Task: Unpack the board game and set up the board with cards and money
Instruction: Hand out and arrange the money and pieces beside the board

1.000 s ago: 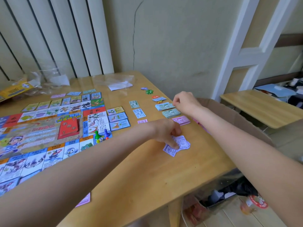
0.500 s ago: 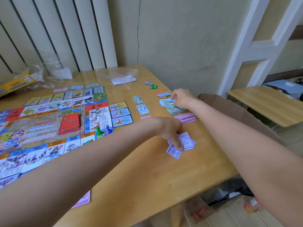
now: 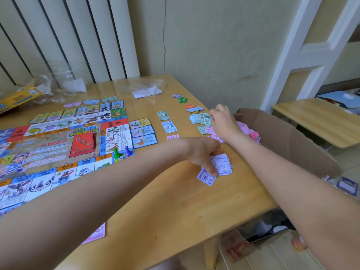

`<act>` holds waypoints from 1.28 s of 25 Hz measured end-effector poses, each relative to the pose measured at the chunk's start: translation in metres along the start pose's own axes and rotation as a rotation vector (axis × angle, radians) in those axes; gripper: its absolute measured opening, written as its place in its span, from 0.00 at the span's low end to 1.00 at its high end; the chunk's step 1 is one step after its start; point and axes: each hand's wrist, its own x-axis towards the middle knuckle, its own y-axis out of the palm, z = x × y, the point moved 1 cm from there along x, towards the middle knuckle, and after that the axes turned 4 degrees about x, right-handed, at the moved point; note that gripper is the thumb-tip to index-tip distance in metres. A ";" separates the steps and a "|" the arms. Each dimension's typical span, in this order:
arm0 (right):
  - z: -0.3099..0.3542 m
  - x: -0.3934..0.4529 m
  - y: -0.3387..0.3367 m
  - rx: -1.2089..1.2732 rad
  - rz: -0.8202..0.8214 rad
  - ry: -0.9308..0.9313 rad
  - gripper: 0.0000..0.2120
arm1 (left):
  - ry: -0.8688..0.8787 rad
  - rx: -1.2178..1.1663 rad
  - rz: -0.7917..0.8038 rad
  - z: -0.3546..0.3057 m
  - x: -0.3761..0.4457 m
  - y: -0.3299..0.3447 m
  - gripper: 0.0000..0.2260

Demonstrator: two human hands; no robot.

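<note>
Right — glossy paper game board (image 3: 58, 151) lies flat on the left part of the smooth wooden tabletop (image 3: 159, 207), covered in bright printed squares. A thick red rectangular card deck (image 3: 84, 142) sits near the board's centre; green and blue plastic pawns (image 3: 121, 152) stand at its near right corner. Three small property cards (image 3: 143, 132) lie in a column just beside the board's right edge, two thin paper bills (image 3: 166, 121) a little further right.

Left hand (image 3: 202, 152) has its fingers (image 3: 211, 169) curled down, pressing and pinching a loose fanned pile of purple notes (image 3: 219, 167) — thin, rectangular, a bit messy. Right hand (image 3: 224, 121) reaches further back, fingers bent and pinching a green note (image 3: 203, 119) above the stacks of green and pink notes near the tabletop's right edge.

Small coloured tokens (image 3: 182, 99) lie at the far right. Crinkled clear plastic wrap (image 3: 48, 84) and a white folded sheet (image 3: 147, 92) rest at the back. A brown corrugated cardboard box (image 3: 288, 137) stands open beside the tabletop.
</note>
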 end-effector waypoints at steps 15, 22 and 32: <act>0.011 -0.016 -0.009 -0.213 -0.147 -0.308 0.09 | -0.037 0.160 -0.063 -0.017 -0.005 0.005 0.18; 0.011 -0.017 -0.010 -0.204 -0.136 -0.250 0.07 | 0.015 0.143 -0.108 -0.020 -0.006 0.007 0.18; 0.006 -0.015 -0.015 0.082 -0.170 -0.160 0.08 | -0.111 -0.272 -0.119 0.029 -0.012 -0.014 0.11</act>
